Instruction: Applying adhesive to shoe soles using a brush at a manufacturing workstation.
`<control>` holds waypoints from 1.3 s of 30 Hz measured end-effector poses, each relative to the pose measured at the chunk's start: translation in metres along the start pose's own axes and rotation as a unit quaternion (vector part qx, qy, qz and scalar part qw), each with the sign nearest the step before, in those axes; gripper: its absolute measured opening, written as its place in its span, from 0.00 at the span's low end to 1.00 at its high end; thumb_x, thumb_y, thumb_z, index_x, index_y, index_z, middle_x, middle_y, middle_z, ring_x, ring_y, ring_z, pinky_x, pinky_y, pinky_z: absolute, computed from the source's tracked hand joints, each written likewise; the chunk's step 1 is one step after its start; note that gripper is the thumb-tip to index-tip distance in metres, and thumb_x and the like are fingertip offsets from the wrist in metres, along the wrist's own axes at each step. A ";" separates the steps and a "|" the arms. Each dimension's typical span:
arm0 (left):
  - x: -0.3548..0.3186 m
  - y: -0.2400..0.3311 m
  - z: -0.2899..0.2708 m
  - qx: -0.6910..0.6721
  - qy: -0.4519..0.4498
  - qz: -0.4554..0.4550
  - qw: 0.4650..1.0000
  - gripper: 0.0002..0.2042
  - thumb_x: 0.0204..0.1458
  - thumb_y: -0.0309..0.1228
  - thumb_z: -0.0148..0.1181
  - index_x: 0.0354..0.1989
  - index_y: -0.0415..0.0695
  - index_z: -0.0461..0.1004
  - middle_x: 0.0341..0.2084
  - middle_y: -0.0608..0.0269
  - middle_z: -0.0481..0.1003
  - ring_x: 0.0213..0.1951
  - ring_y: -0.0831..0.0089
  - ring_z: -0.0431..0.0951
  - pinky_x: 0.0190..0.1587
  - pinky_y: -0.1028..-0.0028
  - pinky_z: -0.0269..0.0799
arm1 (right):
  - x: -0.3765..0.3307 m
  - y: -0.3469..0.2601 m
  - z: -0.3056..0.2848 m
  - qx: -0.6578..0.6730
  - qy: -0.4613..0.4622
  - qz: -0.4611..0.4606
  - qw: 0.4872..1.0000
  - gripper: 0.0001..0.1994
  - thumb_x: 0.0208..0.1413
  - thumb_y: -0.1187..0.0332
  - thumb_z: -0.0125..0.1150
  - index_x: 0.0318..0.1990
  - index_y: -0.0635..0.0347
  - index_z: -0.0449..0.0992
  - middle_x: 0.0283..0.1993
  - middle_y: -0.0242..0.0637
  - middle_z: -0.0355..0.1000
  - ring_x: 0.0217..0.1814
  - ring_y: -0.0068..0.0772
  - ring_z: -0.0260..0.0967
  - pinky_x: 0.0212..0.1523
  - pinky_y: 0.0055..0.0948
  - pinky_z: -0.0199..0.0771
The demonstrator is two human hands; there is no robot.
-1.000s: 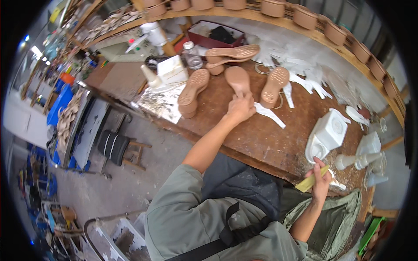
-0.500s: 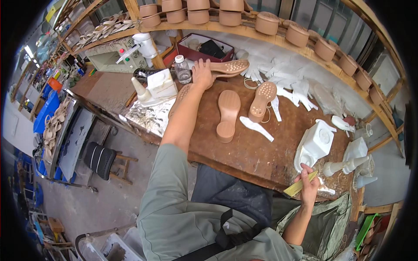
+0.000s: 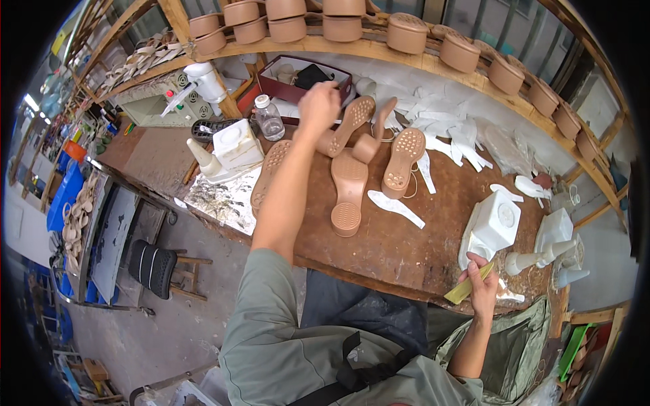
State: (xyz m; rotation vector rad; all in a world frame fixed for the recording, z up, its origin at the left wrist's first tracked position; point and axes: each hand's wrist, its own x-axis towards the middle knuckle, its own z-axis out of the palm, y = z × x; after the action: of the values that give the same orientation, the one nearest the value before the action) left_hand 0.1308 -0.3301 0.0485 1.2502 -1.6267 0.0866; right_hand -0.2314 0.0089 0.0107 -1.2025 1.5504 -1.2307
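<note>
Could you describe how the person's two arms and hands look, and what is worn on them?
Both forearms are bare, and the left hand and right hand wear no gloves. The grey-green sleeves end near the elbows. I see no watch, ring or bracelet. A dark strap crosses the chest.

soles (image 3: 349,193) tan, dotted | box (image 3: 298,81) dark red | workbench (image 3: 406,247) brown

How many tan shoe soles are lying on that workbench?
4. One sole lies left of the forearm, one is under the left hand, one is mid-bench, one is right. More may be hidden.
</note>
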 end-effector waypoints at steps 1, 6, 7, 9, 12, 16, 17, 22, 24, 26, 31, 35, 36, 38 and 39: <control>0.004 -0.015 -0.001 0.005 -0.073 -0.060 0.996 0.16 0.48 0.38 0.55 0.38 0.38 0.77 0.34 0.49 0.77 0.39 0.48 0.76 0.43 0.60 0.71 | -0.001 -0.002 -0.001 0.003 -0.002 -0.003 1.000 0.15 0.61 0.64 0.53 0.50 0.66 0.71 0.22 0.31 0.70 0.23 0.16 0.63 0.26 0.17 0.62; -0.028 -0.131 0.032 -0.050 -0.282 -0.236 0.929 0.16 0.44 0.37 0.55 0.40 0.43 0.78 0.36 0.44 0.77 0.42 0.54 0.77 0.47 0.63 0.70 | 0.000 -0.003 0.004 0.033 -0.016 -0.009 0.999 0.15 0.61 0.65 0.52 0.51 0.65 0.71 0.22 0.30 0.70 0.23 0.16 0.63 0.25 0.17 0.61; -0.039 -0.105 0.052 0.004 -0.297 -0.197 0.934 0.16 0.43 0.36 0.55 0.40 0.43 0.78 0.35 0.44 0.77 0.41 0.55 0.78 0.47 0.63 0.70 | -0.006 0.002 -0.002 0.036 0.002 0.006 0.999 0.15 0.61 0.66 0.53 0.52 0.65 0.70 0.22 0.29 0.69 0.23 0.16 0.63 0.25 0.17 0.62; -0.049 -0.056 0.069 0.040 -0.327 -0.179 0.927 0.16 0.42 0.35 0.55 0.39 0.44 0.78 0.34 0.45 0.77 0.40 0.56 0.78 0.46 0.64 0.71 | -0.015 0.011 -0.012 0.039 0.037 0.028 0.998 0.16 0.60 0.67 0.53 0.52 0.65 0.70 0.21 0.29 0.69 0.23 0.17 0.63 0.26 0.17 0.62; -0.037 -0.060 0.045 -0.069 -0.354 -0.253 0.898 0.14 0.40 0.33 0.58 0.35 0.39 0.77 0.28 0.47 0.77 0.32 0.57 0.79 0.38 0.64 0.73 | -0.017 0.019 -0.009 0.033 -0.027 0.056 0.998 0.19 0.59 0.66 0.54 0.56 0.65 0.67 0.21 0.27 0.67 0.22 0.16 0.62 0.25 0.17 0.61; -0.044 -0.011 0.024 0.052 -0.234 -0.138 0.961 0.17 0.41 0.34 0.60 0.37 0.33 0.75 0.32 0.41 0.76 0.37 0.54 0.78 0.42 0.62 0.72 | -0.022 0.018 -0.002 -0.033 -0.142 0.128 0.981 0.25 0.56 0.65 0.59 0.60 0.64 0.64 0.22 0.28 0.68 0.23 0.18 0.65 0.26 0.20 0.66; -0.046 0.002 0.027 0.131 -0.144 -0.099 0.976 0.20 0.41 0.35 0.60 0.39 0.32 0.74 0.36 0.40 0.75 0.40 0.53 0.77 0.43 0.62 0.71 | -0.022 0.019 0.001 -0.067 -0.173 0.117 0.976 0.26 0.56 0.63 0.59 0.60 0.63 0.64 0.22 0.29 0.68 0.23 0.19 0.66 0.27 0.22 0.67; -0.064 0.066 0.065 0.028 -0.432 -0.038 0.901 0.29 0.42 0.43 0.61 0.50 0.35 0.69 0.51 0.42 0.69 0.47 0.51 0.73 0.50 0.62 0.69 | -0.028 0.013 0.007 -0.121 -0.198 0.092 0.968 0.25 0.55 0.61 0.60 0.58 0.63 0.65 0.22 0.32 0.69 0.24 0.22 0.67 0.28 0.25 0.69; -0.081 0.032 0.095 0.035 -0.399 -0.050 0.915 0.28 0.43 0.43 0.61 0.49 0.34 0.70 0.48 0.42 0.71 0.47 0.53 0.74 0.49 0.64 0.69 | -0.028 0.012 0.006 -0.100 -0.196 0.080 0.972 0.24 0.56 0.62 0.59 0.59 0.62 0.65 0.22 0.30 0.68 0.24 0.20 0.66 0.27 0.23 0.67; -0.091 0.024 0.104 0.032 -0.377 -0.064 0.924 0.27 0.43 0.42 0.61 0.47 0.34 0.72 0.45 0.42 0.73 0.46 0.56 0.75 0.48 0.66 0.69 | -0.033 0.021 -0.005 -0.082 -0.189 0.082 0.975 0.23 0.57 0.64 0.58 0.59 0.61 0.65 0.21 0.27 0.66 0.23 0.18 0.64 0.27 0.21 0.66; -0.093 0.105 0.017 -0.107 -0.321 -0.043 0.940 0.27 0.40 0.40 0.60 0.49 0.37 0.71 0.44 0.46 0.73 0.46 0.55 0.74 0.49 0.67 0.68 | -0.047 0.043 -0.032 0.032 -0.179 0.103 0.978 0.25 0.58 0.67 0.56 0.64 0.55 0.60 0.21 0.24 0.65 0.23 0.15 0.63 0.27 0.19 0.65; -0.171 0.174 -0.060 -0.158 -0.418 0.054 0.893 0.23 0.38 0.36 0.61 0.45 0.38 0.72 0.35 0.47 0.71 0.42 0.52 0.72 0.46 0.63 0.68 | -0.048 0.059 -0.016 -0.165 -0.267 0.092 0.945 0.31 0.56 0.63 0.59 0.66 0.53 0.55 0.30 0.35 0.73 0.26 0.20 0.67 0.31 0.23 0.69; -0.191 0.183 -0.068 -0.153 -0.454 0.049 0.876 0.23 0.38 0.35 0.62 0.45 0.38 0.72 0.36 0.47 0.70 0.42 0.51 0.71 0.46 0.63 0.67 | -0.047 0.062 -0.017 -0.307 -0.282 0.046 0.908 0.33 0.54 0.61 0.61 0.66 0.53 0.54 0.33 0.39 0.74 0.27 0.22 0.69 0.32 0.25 0.70; -0.236 0.179 -0.064 -0.044 -0.497 0.064 0.864 0.23 0.38 0.35 0.62 0.44 0.36 0.72 0.37 0.46 0.69 0.43 0.49 0.70 0.48 0.61 0.66 | -0.051 0.068 -0.026 -0.258 -0.251 0.081 0.929 0.32 0.53 0.59 0.62 0.64 0.58 0.59 0.36 0.45 0.75 0.27 0.26 0.70 0.33 0.28 0.71; -0.250 0.169 -0.058 -0.005 -0.507 0.082 0.858 0.25 0.40 0.40 0.64 0.43 0.34 0.72 0.40 0.43 0.68 0.43 0.48 0.70 0.47 0.59 0.65 | -0.051 0.064 -0.036 -0.202 -0.249 0.149 0.935 0.28 0.54 0.60 0.61 0.61 0.60 0.63 0.30 0.38 0.74 0.24 0.23 0.69 0.30 0.26 0.69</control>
State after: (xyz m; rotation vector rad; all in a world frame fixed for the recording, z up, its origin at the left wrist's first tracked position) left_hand 0.0241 -0.0514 -0.0265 1.2027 -2.6226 -0.5733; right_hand -0.2670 0.0714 -0.0429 -1.3415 1.5506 -0.3702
